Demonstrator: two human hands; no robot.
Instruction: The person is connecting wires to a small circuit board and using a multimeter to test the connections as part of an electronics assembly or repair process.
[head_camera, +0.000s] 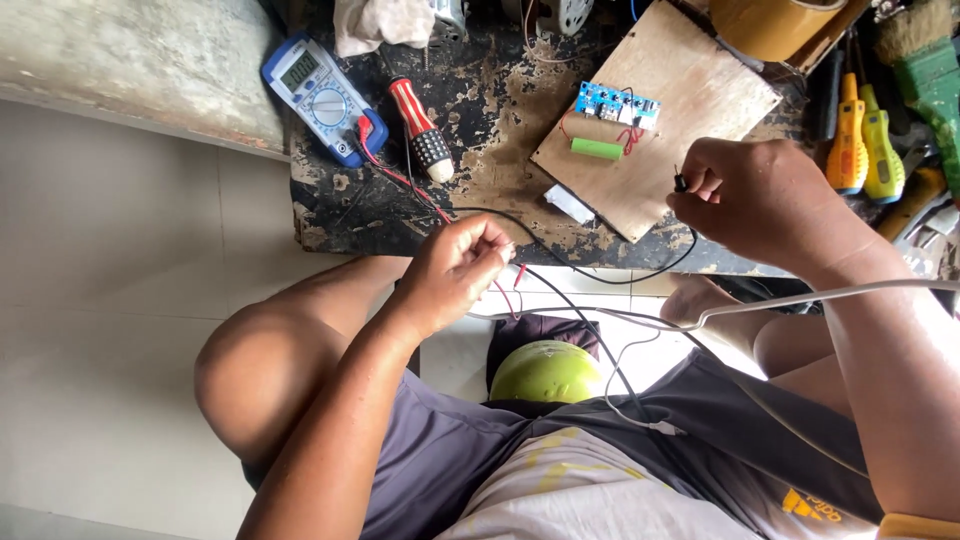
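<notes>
Pale tiled floor (110, 300) in daylight, a worn concrete ledge (130, 60), and a low, scorched dark workboard (490, 110).

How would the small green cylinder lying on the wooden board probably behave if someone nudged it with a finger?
The green cylinder lies on its side on the tilted-looking wooden board, so it would probably roll. It looks small and smooth, so likely light and a bit slippery. Thin red wires beside it seem to lead to the blue circuit board and may check its travel.

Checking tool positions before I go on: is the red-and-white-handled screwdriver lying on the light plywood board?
No, the red-and-white-handled screwdriver lies on the dark worn bench surface, left of the light plywood board.
</notes>
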